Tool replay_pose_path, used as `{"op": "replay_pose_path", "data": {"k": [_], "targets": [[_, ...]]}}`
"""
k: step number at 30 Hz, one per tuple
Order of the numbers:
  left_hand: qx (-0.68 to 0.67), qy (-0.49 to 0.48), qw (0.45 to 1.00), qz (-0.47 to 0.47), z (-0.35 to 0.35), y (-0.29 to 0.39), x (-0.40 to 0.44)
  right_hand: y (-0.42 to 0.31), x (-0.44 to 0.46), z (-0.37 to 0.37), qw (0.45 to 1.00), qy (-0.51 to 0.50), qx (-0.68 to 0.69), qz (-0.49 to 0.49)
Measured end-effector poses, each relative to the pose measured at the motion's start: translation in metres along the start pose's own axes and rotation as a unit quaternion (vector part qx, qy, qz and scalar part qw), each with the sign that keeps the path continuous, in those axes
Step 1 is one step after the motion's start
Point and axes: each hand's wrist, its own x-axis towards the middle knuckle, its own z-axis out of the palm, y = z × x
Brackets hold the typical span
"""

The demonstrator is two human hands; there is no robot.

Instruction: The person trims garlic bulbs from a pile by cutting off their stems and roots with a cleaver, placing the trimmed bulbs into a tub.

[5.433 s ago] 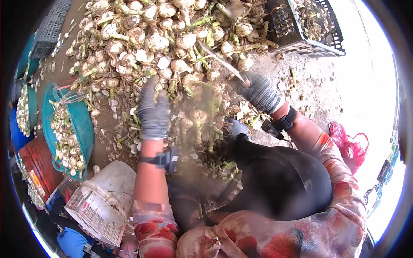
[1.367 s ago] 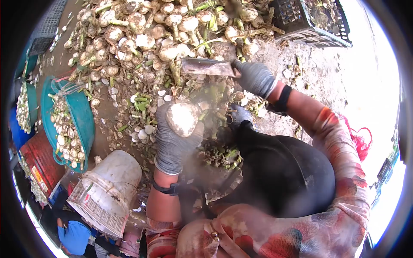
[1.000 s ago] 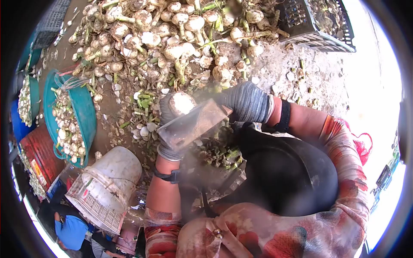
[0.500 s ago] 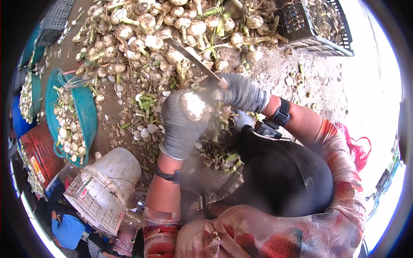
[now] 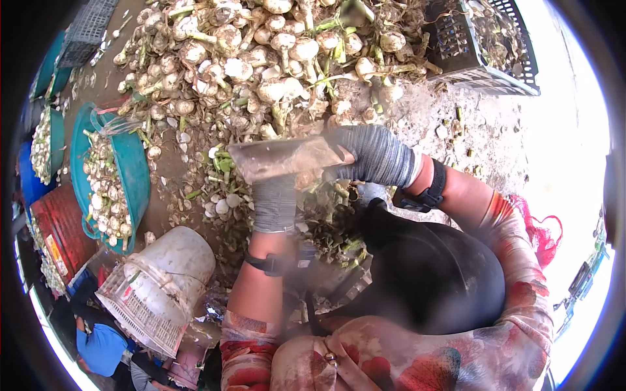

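My right hand [image 5: 375,155], in a grey knitted glove, is closed round a knife [image 5: 280,159] with a broad, worn blade. The blade lies flat to the camera and points left across my other hand. Under it, my left hand [image 5: 274,205], gloved too, is closed on a garlic bulb [image 5: 308,179]; the blade hides its fingers and most of the bulb. Beyond both hands spreads a large heap of garlic bulbs [image 5: 228,39] with stems. Cut stems and trimmings [image 5: 225,202] lie on the ground by my left hand.
Left stand a teal tub [image 5: 137,176] of trimmed garlic, a white bucket [image 5: 189,260] on a pale crate [image 5: 140,319], and a red container [image 5: 65,225]. A black crate [image 5: 482,72] is at upper right. A person in blue [image 5: 101,348] is lower left. My black-covered knee [image 5: 437,260] is close.
The knife has turned from edge-on to showing its flat side and now covers my left hand. The bulb, plainly visible before, is mostly hidden. My right hand has shifted slightly down.
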Motion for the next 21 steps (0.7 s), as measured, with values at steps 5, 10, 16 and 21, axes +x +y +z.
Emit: {"op": "replay_pose_path", "data": {"k": [5, 10, 16, 21], "targets": [[0.31, 0.055, 0.922, 0.226, -0.02, 0.01, -0.005, 0.021, 0.004, 0.002, 0.973, -0.145, -0.155, 0.09], [-0.035, 0.342, 0.922, 0.177, -0.183, 0.093, -0.017, 0.084, -0.029, 0.007, 0.972, -0.014, -0.128, 0.197], [0.076, 0.229, 0.97, -0.002, -0.136, 0.054, -0.015, 0.065, -0.023, 0.016, 0.974, 0.024, -0.09, 0.209], [0.594, -0.016, 0.803, -0.041, -0.008, -0.036, 0.008, 0.05, -0.038, 0.031, 0.984, -0.019, -0.076, 0.158]]}}
